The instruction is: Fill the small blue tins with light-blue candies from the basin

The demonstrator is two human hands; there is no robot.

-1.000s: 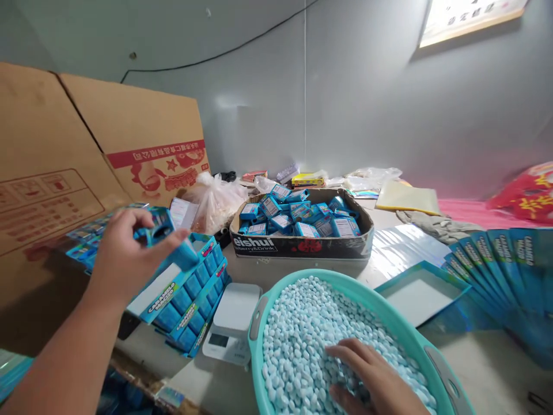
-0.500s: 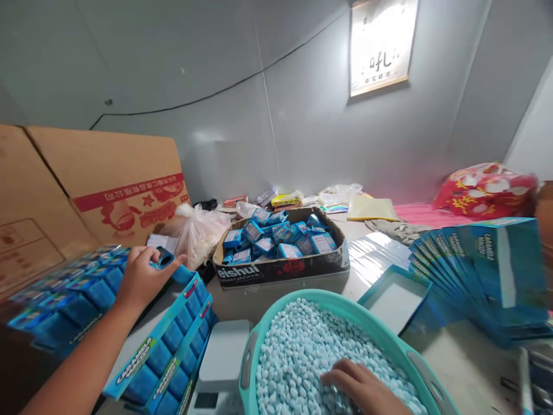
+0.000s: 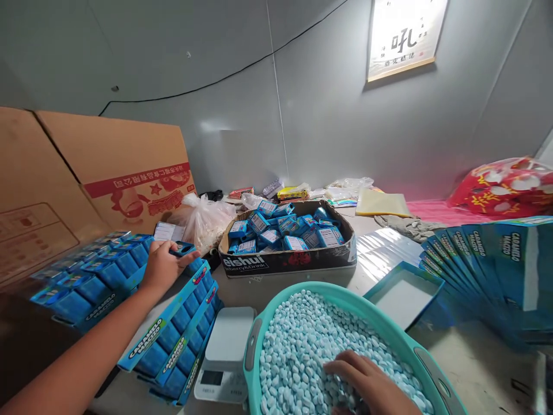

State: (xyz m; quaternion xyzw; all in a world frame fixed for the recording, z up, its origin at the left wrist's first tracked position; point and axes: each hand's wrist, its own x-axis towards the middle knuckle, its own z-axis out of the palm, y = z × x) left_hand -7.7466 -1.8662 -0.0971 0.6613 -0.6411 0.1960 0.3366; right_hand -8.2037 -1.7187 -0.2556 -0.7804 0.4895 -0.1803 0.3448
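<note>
My left hand [image 3: 163, 270] is closed on a small blue candy box [image 3: 183, 248] with a dark opening in its top, just above the stacked blue display trays [image 3: 168, 340]. The trays read "Caramelo Mazzo" and hold rows of small blue boxes. My right hand [image 3: 367, 377] is down in a turquoise tub [image 3: 253, 346] full of pale blue candies [image 3: 298, 340]. Its fingers are curled round some candies, and their tips are partly hidden. Between trays and tub lies a white kitchen scale [image 3: 231, 340].
Behind the tub is a black cardboard tray [image 3: 294, 264] heaped with blue boxes. More filled display trays [image 3: 101, 276] stand left, before a large carton [image 3: 129, 155]. At right are an open blue tray [image 3: 401, 302], fanned display trays [image 3: 496, 259] and a red bag [image 3: 505, 190].
The view has shifted a little, so most things sit farther right. My left hand still holds the small box at the trays. My right hand stays in the candies, its fingers slightly more curled.
</note>
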